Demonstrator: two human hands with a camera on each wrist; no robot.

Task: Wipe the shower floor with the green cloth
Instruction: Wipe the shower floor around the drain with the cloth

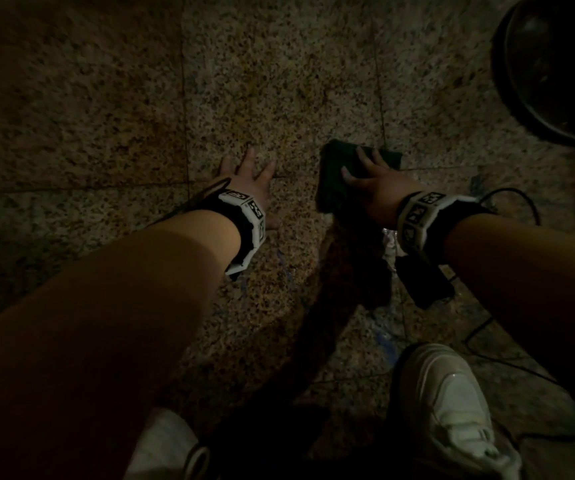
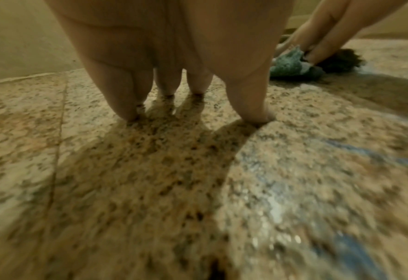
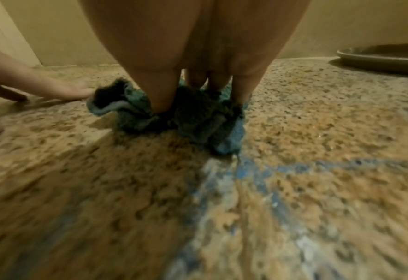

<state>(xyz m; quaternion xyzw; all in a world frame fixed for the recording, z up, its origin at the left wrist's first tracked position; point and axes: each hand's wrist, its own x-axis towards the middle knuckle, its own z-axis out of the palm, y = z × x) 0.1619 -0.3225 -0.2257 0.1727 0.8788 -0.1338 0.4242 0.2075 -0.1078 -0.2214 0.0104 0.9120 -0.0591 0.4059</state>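
The green cloth [image 1: 333,174] lies bunched on the speckled stone shower floor [image 1: 279,81], just right of centre. My right hand [image 1: 369,178] lies on top of it, and its straight fingers [image 3: 164,94] press down into the folds of the cloth [image 3: 198,117]. A short way to the left, my left hand [image 1: 248,178] is spread flat on the bare floor. Its fingertips [image 2: 131,111] touch the stone and it holds nothing. From the left wrist view the cloth [image 2: 291,64] shows under the right hand's fingers [image 2: 317,41].
A dark round basin [image 1: 549,64] stands on the floor at the far right. Blue streaks [image 3: 258,170] and wet patches mark the stone near me. A white shoe [image 1: 452,403] is planted at the bottom right, and a thin black cable [image 1: 518,199] loops beside my right wrist.
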